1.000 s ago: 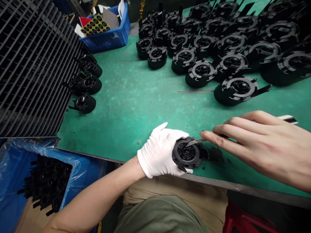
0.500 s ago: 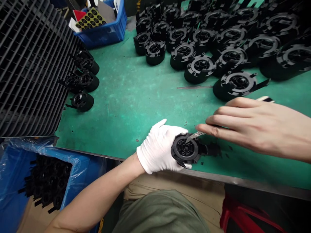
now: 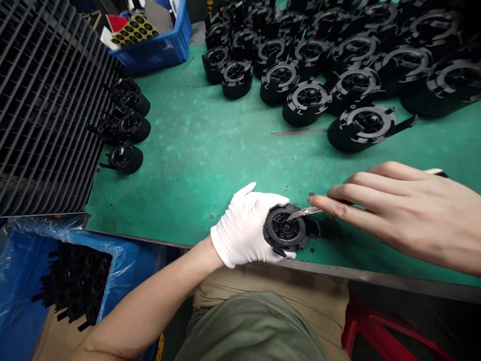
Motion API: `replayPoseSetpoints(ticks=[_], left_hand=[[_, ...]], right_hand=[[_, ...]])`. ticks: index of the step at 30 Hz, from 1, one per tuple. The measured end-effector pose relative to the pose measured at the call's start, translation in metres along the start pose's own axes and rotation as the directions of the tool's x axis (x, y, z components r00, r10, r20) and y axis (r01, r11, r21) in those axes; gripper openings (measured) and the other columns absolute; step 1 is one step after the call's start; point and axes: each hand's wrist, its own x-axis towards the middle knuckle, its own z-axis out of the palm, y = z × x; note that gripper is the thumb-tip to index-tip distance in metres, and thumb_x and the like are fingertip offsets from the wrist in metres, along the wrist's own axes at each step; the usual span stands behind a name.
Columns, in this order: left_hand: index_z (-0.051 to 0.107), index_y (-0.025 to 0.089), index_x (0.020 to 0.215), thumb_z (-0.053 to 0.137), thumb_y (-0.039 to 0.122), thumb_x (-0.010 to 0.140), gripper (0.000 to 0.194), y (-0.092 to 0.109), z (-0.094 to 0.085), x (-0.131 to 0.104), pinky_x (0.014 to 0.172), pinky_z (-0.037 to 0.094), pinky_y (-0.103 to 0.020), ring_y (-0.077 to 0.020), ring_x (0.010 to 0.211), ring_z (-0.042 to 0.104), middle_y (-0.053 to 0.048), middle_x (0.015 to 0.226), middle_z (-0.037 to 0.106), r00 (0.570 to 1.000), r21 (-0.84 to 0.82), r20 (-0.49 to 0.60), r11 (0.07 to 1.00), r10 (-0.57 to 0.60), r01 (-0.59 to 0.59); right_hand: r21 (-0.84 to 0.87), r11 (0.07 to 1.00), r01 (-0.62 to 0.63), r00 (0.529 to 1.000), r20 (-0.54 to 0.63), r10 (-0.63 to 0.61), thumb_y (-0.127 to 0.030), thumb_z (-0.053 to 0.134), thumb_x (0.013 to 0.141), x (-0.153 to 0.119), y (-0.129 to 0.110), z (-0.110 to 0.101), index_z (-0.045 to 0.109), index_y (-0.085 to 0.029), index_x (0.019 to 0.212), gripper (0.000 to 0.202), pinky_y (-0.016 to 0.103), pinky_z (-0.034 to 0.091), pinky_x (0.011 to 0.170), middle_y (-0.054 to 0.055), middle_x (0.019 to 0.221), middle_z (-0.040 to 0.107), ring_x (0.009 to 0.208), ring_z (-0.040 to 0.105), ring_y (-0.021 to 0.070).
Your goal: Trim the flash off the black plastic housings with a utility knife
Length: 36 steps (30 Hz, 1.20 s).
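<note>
My left hand [image 3: 250, 225], in a white glove, grips a round black plastic part [image 3: 284, 228] near the table's front edge, its ringed face turned up. Bare and to the right, my right hand [image 3: 398, 205] is closed round a knife [image 3: 306, 211] with a slim metal blade. The blade's tip rests on or just over the part's face, close to the centre. Behind my fingers the knife's dark and pale end sticks out.
Rows of similar black parts [image 3: 310, 100] stand at the back right of the green table [image 3: 195, 165]. A few more [image 3: 126, 158] stand left by stacked black grids [image 3: 41, 110]. A blue bin [image 3: 161, 50] holds sticker sheets; a lined blue crate [image 3: 124, 255] holds black parts. A red stool [image 3: 376, 326] is below.
My right hand has moved slightly down and to the right with the knife, whose blade lies flatter. My left hand keeps its grip on the part. The view has shifted a little.
</note>
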Motion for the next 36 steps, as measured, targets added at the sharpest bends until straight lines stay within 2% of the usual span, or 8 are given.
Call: replayPoseSetpoints(ticks=[2, 4, 8, 11, 16, 20, 27, 36], left_hand=[[0.078, 0.025, 0.163, 0.104, 0.087, 0.082, 0.105, 0.001, 0.0, 0.0, 0.158, 0.047, -0.08, -0.0482, 0.147, 0.091, -0.018, 0.154, 0.093, 1.0, -0.003, -0.006, 1.0, 0.002, -0.002], [0.079, 0.025, 0.161, 0.103, 0.085, 0.084, 0.101, 0.001, 0.0, 0.0, 0.158, 0.048, -0.079, -0.0472, 0.145, 0.092, -0.018, 0.153, 0.094, 1.0, -0.005, -0.015, 1.0, 0.007, -0.007], [0.079, 0.021, 0.161, 0.098, 0.083, 0.09, 0.096, 0.0, 0.001, 0.0, 0.158, 0.049, -0.077, -0.046, 0.145, 0.093, -0.02, 0.153, 0.094, 0.998, -0.014, -0.041, 0.999, 0.041, -0.042], [0.077, 0.021, 0.162, 0.098, 0.088, 0.088, 0.102, -0.004, 0.003, -0.002, 0.158, 0.049, -0.078, -0.0468, 0.147, 0.092, -0.02, 0.154, 0.094, 0.998, -0.018, -0.044, 0.999, 0.041, -0.042], [0.075, 0.02, 0.164, 0.099, 0.09, 0.086, 0.108, -0.007, 0.004, -0.003, 0.159, 0.047, -0.079, -0.0473, 0.148, 0.092, -0.022, 0.155, 0.093, 0.998, -0.019, -0.045, 0.998, 0.053, -0.053], [0.076, 0.02, 0.163, 0.099, 0.09, 0.086, 0.106, -0.005, 0.002, -0.001, 0.158, 0.047, -0.08, -0.0475, 0.148, 0.092, -0.021, 0.154, 0.093, 0.998, -0.021, -0.035, 0.999, 0.043, -0.044], [0.077, 0.024, 0.161, 0.106, 0.088, 0.078, 0.109, -0.002, 0.002, 0.001, 0.158, 0.045, -0.085, -0.0498, 0.148, 0.091, -0.02, 0.155, 0.093, 1.0, -0.034, -0.011, 0.999, -0.015, 0.014], [0.076, 0.021, 0.163, 0.101, 0.091, 0.082, 0.11, -0.005, 0.003, 0.0, 0.16, 0.043, -0.082, -0.0487, 0.148, 0.091, -0.022, 0.157, 0.092, 1.0, -0.03, -0.021, 1.0, 0.004, -0.005]], right_hand=[[0.058, 0.998, -0.023, 1.0, -0.003, 0.023, 0.002, 0.048, 0.117, 0.003, -0.003, -0.002, 0.06, -0.018, 0.183, 0.07, 0.048, 0.047, 0.09, 0.01, 0.118, 0.082, 0.101, 0.066, 0.0305], [0.103, 0.99, -0.099, 0.995, -0.01, 0.101, 0.0, 0.051, 0.12, 0.002, -0.01, -0.004, 0.059, -0.02, 0.185, 0.068, 0.047, 0.048, 0.091, 0.011, 0.125, 0.085, 0.103, 0.068, 0.0297], [0.107, 0.969, -0.221, 0.975, 0.006, 0.222, -0.003, 0.051, 0.123, -0.007, -0.023, -0.005, 0.042, -0.029, 0.2, 0.082, 0.05, 0.05, 0.096, 0.012, 0.132, 0.088, 0.109, 0.071, 0.0324], [0.098, 0.974, -0.206, 0.979, 0.026, 0.204, -0.004, 0.051, 0.122, -0.01, -0.023, -0.003, 0.038, -0.028, 0.202, 0.085, 0.05, 0.051, 0.096, 0.012, 0.132, 0.089, 0.109, 0.073, 0.0322], [0.108, 0.978, -0.18, 0.983, -0.001, 0.181, -0.006, 0.05, 0.12, -0.006, -0.015, -0.001, 0.055, -0.029, 0.192, 0.075, 0.048, 0.051, 0.09, 0.011, 0.127, 0.089, 0.102, 0.075, 0.0304], [0.106, 0.985, -0.138, 0.99, -0.016, 0.14, -0.004, 0.051, 0.119, 0.0, -0.009, -0.002, 0.062, -0.024, 0.183, 0.069, 0.046, 0.049, 0.088, 0.011, 0.124, 0.089, 0.1, 0.073, 0.028], [0.16, 0.978, -0.131, 0.989, -0.042, 0.14, -0.004, 0.052, 0.121, 0.004, -0.002, 0.0, 0.07, -0.025, 0.167, 0.054, 0.044, 0.046, 0.083, 0.007, 0.119, 0.086, 0.094, 0.069, 0.025], [0.138, 0.987, -0.087, 0.996, 0.012, 0.087, -0.005, 0.047, 0.126, 0.003, 0.006, -0.001, 0.069, -0.024, 0.172, 0.055, 0.046, 0.045, 0.087, 0.009, 0.119, 0.084, 0.097, 0.069, 0.0262]])
